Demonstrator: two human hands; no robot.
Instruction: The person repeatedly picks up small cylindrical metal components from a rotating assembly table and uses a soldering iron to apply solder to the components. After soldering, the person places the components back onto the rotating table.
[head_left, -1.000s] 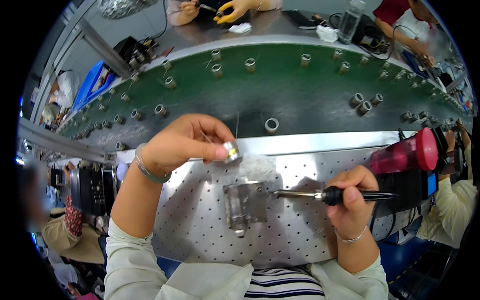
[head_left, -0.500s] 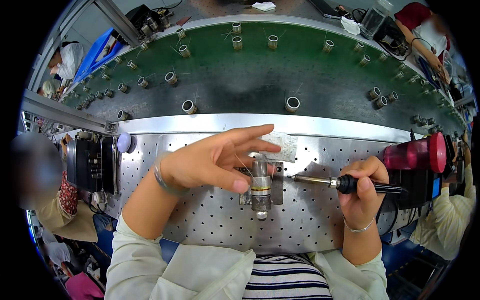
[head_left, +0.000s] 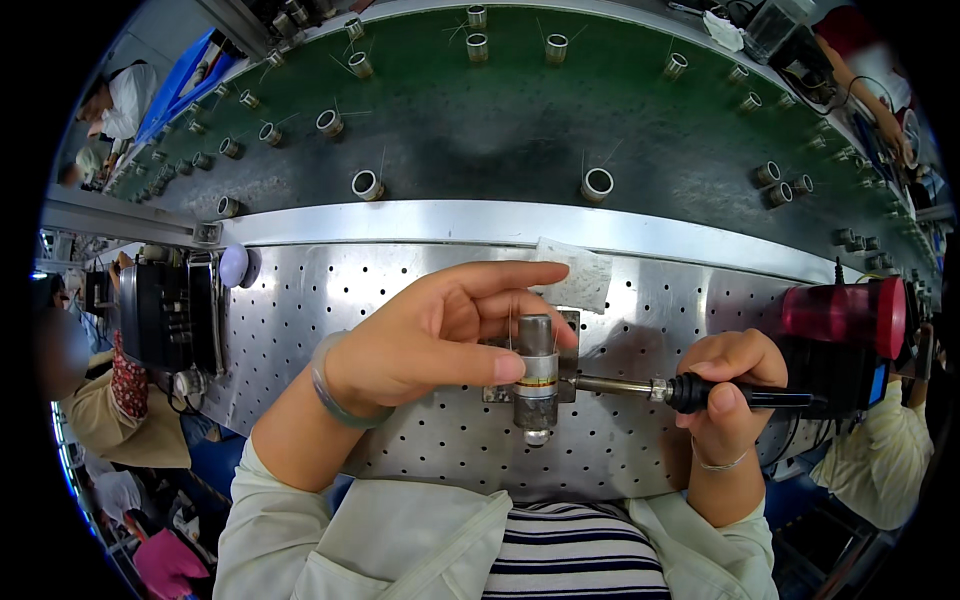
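Note:
A metal cylinder (head_left: 537, 345) with a silver collar and a thin yellowish band stands on a small dark metal plate (head_left: 567, 390), its rounded silver end toward me. Thin wires rise beside its collar. My left hand (head_left: 430, 335) comes in from the left; its thumb presses the collar while other fingers reach behind the cylinder's top, with the index finger stretched out above. In my right hand (head_left: 735, 385) is a soldering iron (head_left: 690, 392) with a black handle. Its metal shaft points left, the tip at the cylinder's right side near the band; whether they touch I cannot tell.
Beneath lies a perforated metal worktop (head_left: 450, 440). A whitish sheet (head_left: 578, 275) lies behind the cylinder. Beyond a metal rail, a green conveyor belt (head_left: 470, 140) carries several metal rings with wires. A dark device (head_left: 155, 318) stands left; a pink container (head_left: 845, 315) stands right. Other people sit nearby.
The soldering iron has moved left to the cylinder's side. My left thumb has come onto the collar and its fingers have closed in. The whole view has shifted slightly.

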